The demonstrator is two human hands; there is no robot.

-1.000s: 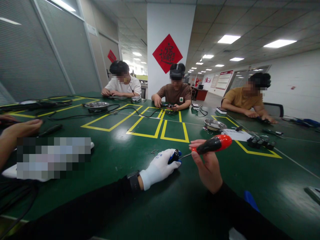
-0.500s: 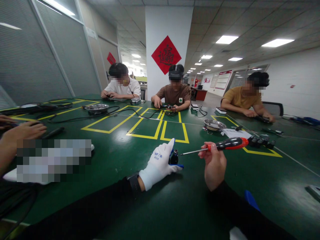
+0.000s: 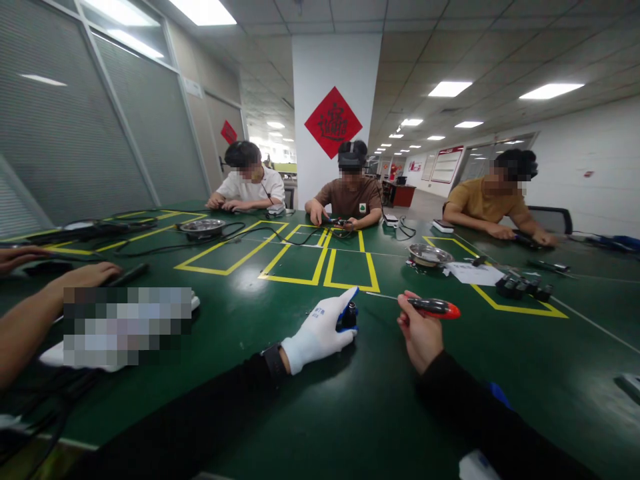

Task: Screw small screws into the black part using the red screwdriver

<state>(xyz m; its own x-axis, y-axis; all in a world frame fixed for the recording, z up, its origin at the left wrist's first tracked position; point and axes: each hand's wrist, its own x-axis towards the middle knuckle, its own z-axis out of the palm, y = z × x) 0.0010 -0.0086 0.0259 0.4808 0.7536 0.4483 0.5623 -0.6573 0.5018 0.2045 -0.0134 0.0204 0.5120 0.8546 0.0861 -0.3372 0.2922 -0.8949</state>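
Note:
In a white work glove with blue palm and fingertips, my left hand (image 3: 320, 331) is curled around a small dark object (image 3: 352, 315) with a rounded top. Only its right side shows; the glove hides the rest, and its kind is unclear. My right hand (image 3: 419, 333), ungloved, grips a screwdriver (image 3: 436, 307) by the front of its black and red handle. The slim metal shaft points left, its tip just above and right of the dark object, apart from it.
Several black blocks (image 3: 523, 288) and a paper sheet (image 3: 475, 273) lie to the right, near a metal bowl (image 3: 430, 255). A co-worker's arm (image 3: 60, 300) reaches in from the left beside a blurred white item (image 3: 127, 327). Several people sit around the green table (image 3: 280, 427).
My left thumb and fingers have drawn closer together around the dark object. The screwdriver has shifted left, its tip now higher relative to that object. The view has tilted up slightly.

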